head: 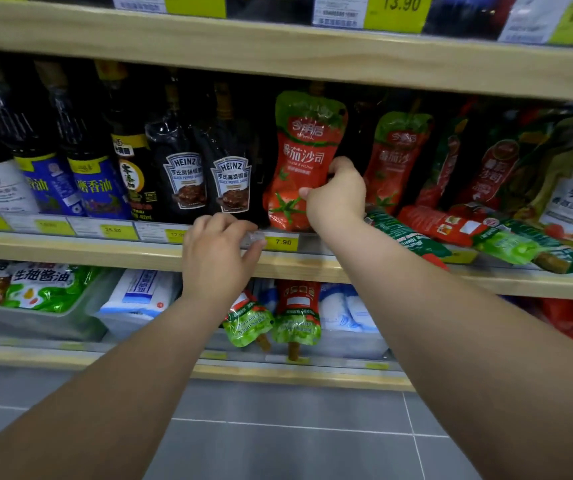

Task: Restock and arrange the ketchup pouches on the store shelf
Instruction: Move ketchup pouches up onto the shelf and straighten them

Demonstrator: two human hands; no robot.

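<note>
a: status of the step in hand?
b: seating one ketchup pouch [304,157] upright at the front of the middle shelf [70,249]. the right hand [335,194] pinches the pouch's right edge, thumb on the front face, fingers curled round behind. the left hand [221,251] rests on the price rail [309,242] beside the 7.90 tag [283,242], fingers loosely bent, holding nothing visible.
a: procedure?
b: recommended: set the base flat just behind the rail, label forward. release only once the pouch stands unaided. a soft pouch will likely slump if its base is creased. avoid pressing it against the black pepper sauce bottles [229,181] just to its left.
a: obstructions?
b: a second upright pouch [399,157] stands near on the right. beyond it, several fallen pouches [416,233] lie tilted across the rail, spouts overhanging the edge. these probably need standing next. more pouches [295,317] hang spout-down at the shelf below. items further right are blurred.
</note>
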